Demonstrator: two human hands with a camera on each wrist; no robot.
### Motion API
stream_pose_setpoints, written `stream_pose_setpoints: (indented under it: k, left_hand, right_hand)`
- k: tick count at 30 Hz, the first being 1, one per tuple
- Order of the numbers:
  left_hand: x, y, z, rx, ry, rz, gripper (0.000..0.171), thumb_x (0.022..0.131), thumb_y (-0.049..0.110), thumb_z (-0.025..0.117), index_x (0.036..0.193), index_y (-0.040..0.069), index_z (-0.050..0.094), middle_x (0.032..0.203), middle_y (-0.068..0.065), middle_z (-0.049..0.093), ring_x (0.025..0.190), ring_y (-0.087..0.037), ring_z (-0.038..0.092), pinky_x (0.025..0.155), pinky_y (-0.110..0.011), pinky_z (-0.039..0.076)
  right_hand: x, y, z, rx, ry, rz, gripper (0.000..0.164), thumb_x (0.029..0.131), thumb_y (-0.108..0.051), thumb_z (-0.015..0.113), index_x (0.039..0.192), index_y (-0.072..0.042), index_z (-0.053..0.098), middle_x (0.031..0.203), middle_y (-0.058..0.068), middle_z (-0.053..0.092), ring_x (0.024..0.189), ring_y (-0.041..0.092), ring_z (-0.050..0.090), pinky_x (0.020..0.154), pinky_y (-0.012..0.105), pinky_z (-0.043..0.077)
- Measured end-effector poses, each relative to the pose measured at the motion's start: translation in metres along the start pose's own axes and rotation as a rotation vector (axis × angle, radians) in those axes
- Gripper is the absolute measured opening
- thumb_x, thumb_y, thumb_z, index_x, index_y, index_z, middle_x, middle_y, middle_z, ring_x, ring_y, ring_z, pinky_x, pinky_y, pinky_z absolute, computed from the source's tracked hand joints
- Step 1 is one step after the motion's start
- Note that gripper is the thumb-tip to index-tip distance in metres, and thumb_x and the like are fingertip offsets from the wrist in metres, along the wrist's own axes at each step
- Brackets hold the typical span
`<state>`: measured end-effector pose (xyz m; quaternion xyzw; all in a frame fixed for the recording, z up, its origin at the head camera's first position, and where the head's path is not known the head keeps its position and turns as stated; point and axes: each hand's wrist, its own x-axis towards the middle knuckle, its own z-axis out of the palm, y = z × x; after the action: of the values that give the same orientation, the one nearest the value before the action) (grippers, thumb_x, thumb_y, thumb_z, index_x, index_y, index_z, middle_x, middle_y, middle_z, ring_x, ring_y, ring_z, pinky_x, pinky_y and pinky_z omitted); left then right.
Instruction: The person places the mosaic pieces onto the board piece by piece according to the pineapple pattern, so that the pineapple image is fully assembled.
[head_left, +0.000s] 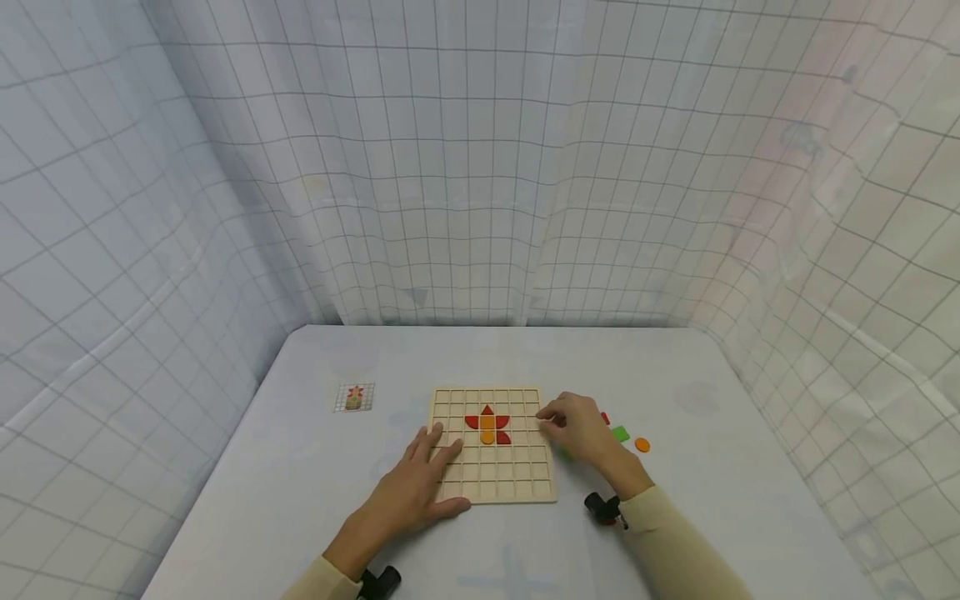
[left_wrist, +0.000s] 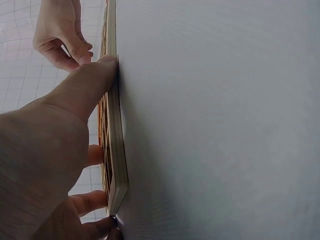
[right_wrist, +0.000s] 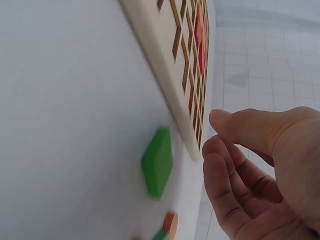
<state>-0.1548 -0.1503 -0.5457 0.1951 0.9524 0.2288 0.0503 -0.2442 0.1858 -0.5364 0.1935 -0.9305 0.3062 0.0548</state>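
Observation:
A pale wooden grid board (head_left: 495, 492) lies on the table. Set in its cells are a red triangle (head_left: 487, 410), an orange square (head_left: 487, 422), an orange round piece (head_left: 487, 437) and several red curved pieces (head_left: 503, 437). My left hand (head_left: 408, 492) rests on the board's left side with fingers spread, the thumb along its front edge. Just over the right edge is my right hand (head_left: 577, 425), its fingers loosely bent. The right wrist view shows a small gap between thumb and fingertips and no piece there. Below that hand lies a green piece (right_wrist: 158, 165).
Right of the board lie loose pieces: a green one (head_left: 620, 434), an orange round one (head_left: 642, 445) and a small red one (head_left: 604, 417). A pattern card (head_left: 354, 397) sits at the table's left. Gridded white curtains (head_left: 480, 167) surround the table.

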Motion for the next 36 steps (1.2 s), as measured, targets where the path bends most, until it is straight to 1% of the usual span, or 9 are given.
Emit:
stream_pose_setpoints:
  k: [4, 8, 13, 18, 21, 24, 30, 36]
  left_hand:
    - [0.000, 0.000, -0.001, -0.009, -0.010, 0.010, 0.099, 0.098, 0.066, 0.089, 0.176, 0.016, 0.054, 0.190, -0.025, 0.032, 0.176, -0.057, 0.032, 0.115, -0.079, 0.058]
    - [-0.001, -0.001, 0.000, -0.024, -0.032, 0.010, 0.097, 0.099, 0.063, 0.090, 0.176, 0.017, 0.053, 0.191, -0.024, 0.031, 0.177, -0.055, 0.030, 0.116, -0.080, 0.057]
    - [0.000, 0.000, 0.002, -0.031, -0.067, 0.006, 0.097, 0.100, 0.062, 0.089, 0.179, 0.021, 0.050, 0.193, -0.022, 0.028, 0.180, -0.052, 0.026, 0.124, -0.077, 0.053]
    - [0.001, 0.003, -0.002, -0.045, -0.077, 0.010, 0.097, 0.100, 0.060, 0.090, 0.179, 0.019, 0.050, 0.193, -0.022, 0.028, 0.180, -0.052, 0.026, 0.126, -0.077, 0.050]
    - [0.000, 0.002, -0.002, -0.054, -0.081, 0.010, 0.097, 0.100, 0.059, 0.090, 0.179, 0.019, 0.050, 0.193, -0.022, 0.028, 0.180, -0.053, 0.026, 0.126, -0.078, 0.050]
    - [-0.001, 0.000, 0.000, -0.051, -0.078, 0.011, 0.097, 0.100, 0.060, 0.089, 0.179, 0.019, 0.049, 0.193, -0.022, 0.027, 0.180, -0.052, 0.025, 0.126, -0.078, 0.050]
    - [-0.002, -0.003, -0.001, -0.044, -0.065, 0.007, 0.097, 0.101, 0.061, 0.088, 0.180, 0.019, 0.048, 0.193, -0.022, 0.027, 0.180, -0.052, 0.025, 0.127, -0.077, 0.049]
    - [-0.005, -0.002, -0.006, -0.035, -0.059, -0.003, 0.099, 0.101, 0.062, 0.088, 0.180, 0.018, 0.047, 0.193, -0.022, 0.027, 0.180, -0.052, 0.025, 0.125, -0.078, 0.051]
  right_hand:
    - [-0.008, 0.017, -0.014, -0.027, 0.013, 0.035, 0.011, 0.100, -0.003, 0.090, 0.110, -0.008, 0.091, 0.106, 0.005, 0.082, 0.090, 0.014, 0.077, 0.076, 0.026, 0.063]
    - [-0.018, 0.036, -0.028, -0.034, 0.004, 0.098, 0.014, 0.102, -0.005, 0.089, 0.116, -0.008, 0.091, 0.109, 0.007, 0.081, 0.093, 0.017, 0.077, 0.077, 0.028, 0.062]
    - [-0.033, 0.057, -0.046, -0.042, 0.006, 0.145, 0.018, 0.103, -0.009, 0.089, 0.120, -0.005, 0.090, 0.111, 0.010, 0.079, 0.095, 0.020, 0.076, 0.078, 0.030, 0.062]
    - [-0.042, 0.070, -0.059, -0.076, -0.014, 0.178, 0.021, 0.102, -0.005, 0.087, 0.123, -0.006, 0.090, 0.116, 0.014, 0.078, 0.097, 0.024, 0.074, 0.079, 0.034, 0.062]
    - [-0.044, 0.075, -0.063, -0.095, -0.045, 0.184, 0.023, 0.101, -0.003, 0.087, 0.123, -0.006, 0.090, 0.117, 0.015, 0.077, 0.099, 0.024, 0.073, 0.080, 0.034, 0.061]
    - [-0.045, 0.078, -0.065, -0.082, -0.066, 0.181, 0.022, 0.101, -0.003, 0.086, 0.123, -0.005, 0.089, 0.115, 0.014, 0.076, 0.097, 0.022, 0.073, 0.079, 0.033, 0.060]
    - [-0.040, 0.079, -0.064, -0.036, -0.069, 0.162, 0.022, 0.101, -0.004, 0.088, 0.123, -0.004, 0.089, 0.107, 0.009, 0.075, 0.094, 0.019, 0.075, 0.080, 0.032, 0.061]
    - [-0.032, 0.079, -0.059, -0.030, -0.077, 0.158, 0.023, 0.101, -0.006, 0.090, 0.124, -0.004, 0.088, 0.107, 0.007, 0.075, 0.096, 0.020, 0.076, 0.082, 0.031, 0.063]
